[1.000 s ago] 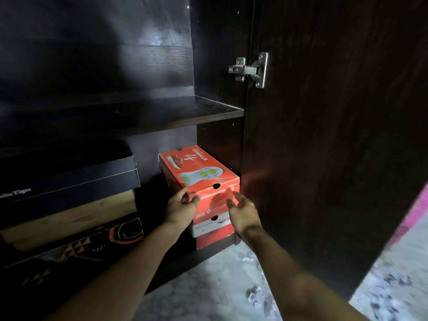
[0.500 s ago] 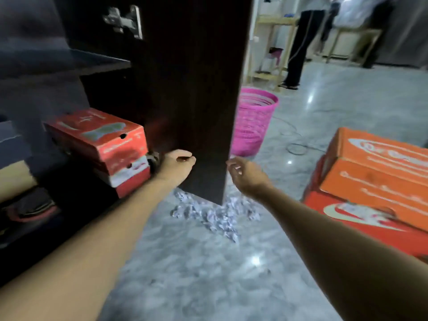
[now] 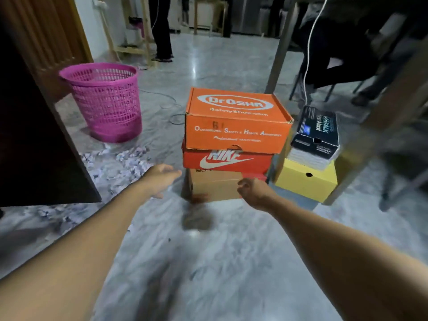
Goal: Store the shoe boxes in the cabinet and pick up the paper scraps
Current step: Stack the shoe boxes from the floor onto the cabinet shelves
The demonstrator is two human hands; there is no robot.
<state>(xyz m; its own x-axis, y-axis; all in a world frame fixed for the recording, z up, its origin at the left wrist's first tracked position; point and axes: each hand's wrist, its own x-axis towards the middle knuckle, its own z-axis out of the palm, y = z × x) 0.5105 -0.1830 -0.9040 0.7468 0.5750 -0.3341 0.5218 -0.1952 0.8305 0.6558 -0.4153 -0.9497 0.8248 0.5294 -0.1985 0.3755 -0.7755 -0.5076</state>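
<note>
A stack of three shoe boxes stands on the floor ahead: an orange box point(image 3: 236, 121) on top, a red box point(image 3: 225, 159) under it, a brown box point(image 3: 215, 185) at the bottom. To their right a black box point(image 3: 317, 135) lies on a yellow box point(image 3: 305, 180). My left hand point(image 3: 161, 178) reaches forward, fingers relaxed and empty, just left of the stack. In front of the brown box my right hand point(image 3: 253, 189) hovers with loosely curled fingers and holds nothing. Paper scraps point(image 3: 125, 165) litter the floor at left.
A pink mesh basket point(image 3: 105, 100) stands behind the scraps. The dark cabinet door point(image 3: 34, 144) fills the left edge. A table leg point(image 3: 281, 45) rises behind the boxes, another slants at right. People's legs and a white cable are farther back.
My view has swung right, from the cabinet's inside to the boxes on the floor. Both hands left the orange-red box in the cabinet and now reach toward the stack.
</note>
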